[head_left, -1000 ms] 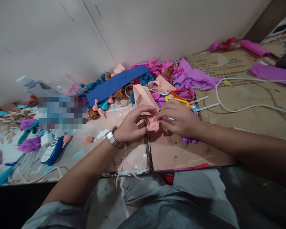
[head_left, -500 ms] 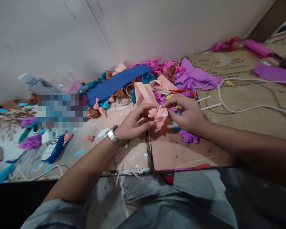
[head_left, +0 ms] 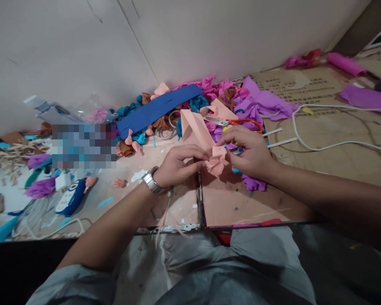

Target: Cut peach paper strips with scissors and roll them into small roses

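Between my two hands is a ruffled peach crepe paper flower (head_left: 216, 161), its folds facing me. My left hand (head_left: 180, 165), with a metal watch on the wrist, pinches its left side between thumb and fingers. On the other side, my right hand (head_left: 249, 148) grips the upper right edge with bent fingers; part of that grip is hidden. A flat peach paper strip (head_left: 193, 127) runs from the flower up and away from me. Just behind my right hand lie orange-handled scissors (head_left: 246, 123), partly under peach scraps.
A blue paper strip (head_left: 158, 111) lies over a heap of coloured crepe paper along the wall. To the left are a blue-and-white device (head_left: 70, 198) and a small peach paper ball (head_left: 120, 182). A white cable (head_left: 330, 148) loops over the cardboard (head_left: 311, 169) at right.
The flower has turned and shifted slightly right and down, so its open folds show more. My left fingers have moved a little lower with it; my right hand has barely moved.
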Motion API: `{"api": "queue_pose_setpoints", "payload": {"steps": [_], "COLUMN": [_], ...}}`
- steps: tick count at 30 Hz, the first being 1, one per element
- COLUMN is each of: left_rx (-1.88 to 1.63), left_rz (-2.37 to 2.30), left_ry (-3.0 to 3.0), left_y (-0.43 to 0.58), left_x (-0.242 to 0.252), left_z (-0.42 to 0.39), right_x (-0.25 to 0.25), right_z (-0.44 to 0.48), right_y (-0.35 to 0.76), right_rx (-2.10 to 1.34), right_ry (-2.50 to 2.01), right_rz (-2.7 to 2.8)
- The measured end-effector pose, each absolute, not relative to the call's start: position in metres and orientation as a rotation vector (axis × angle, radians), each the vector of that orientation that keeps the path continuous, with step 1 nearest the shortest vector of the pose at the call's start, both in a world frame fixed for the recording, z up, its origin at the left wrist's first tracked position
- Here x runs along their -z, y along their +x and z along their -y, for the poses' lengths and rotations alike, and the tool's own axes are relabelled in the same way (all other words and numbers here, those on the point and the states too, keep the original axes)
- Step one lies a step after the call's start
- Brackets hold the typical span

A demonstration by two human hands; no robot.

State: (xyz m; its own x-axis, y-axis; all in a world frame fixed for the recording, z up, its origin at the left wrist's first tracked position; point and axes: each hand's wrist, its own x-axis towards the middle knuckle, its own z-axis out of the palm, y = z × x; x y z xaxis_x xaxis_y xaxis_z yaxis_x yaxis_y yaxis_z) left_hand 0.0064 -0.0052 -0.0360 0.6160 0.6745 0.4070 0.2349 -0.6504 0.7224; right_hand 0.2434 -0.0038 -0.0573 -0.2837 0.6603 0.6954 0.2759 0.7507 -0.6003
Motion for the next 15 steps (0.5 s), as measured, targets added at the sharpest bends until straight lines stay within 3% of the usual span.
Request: {"api": "queue_pose_setpoints", "payload": {"steps": [15], "left_rx": [-1.115], "left_rz": [-0.855], "left_ry": [1.729], "left_y": [0.0098], "left_x": [0.0422], "left_z": [0.0147], "right_x": [0.0606], "right_z": [0.0117], "right_y": [0.2397], "right_rx": [-0.521], "right_ry": [-0.753], "right_rz": [2.028]}}
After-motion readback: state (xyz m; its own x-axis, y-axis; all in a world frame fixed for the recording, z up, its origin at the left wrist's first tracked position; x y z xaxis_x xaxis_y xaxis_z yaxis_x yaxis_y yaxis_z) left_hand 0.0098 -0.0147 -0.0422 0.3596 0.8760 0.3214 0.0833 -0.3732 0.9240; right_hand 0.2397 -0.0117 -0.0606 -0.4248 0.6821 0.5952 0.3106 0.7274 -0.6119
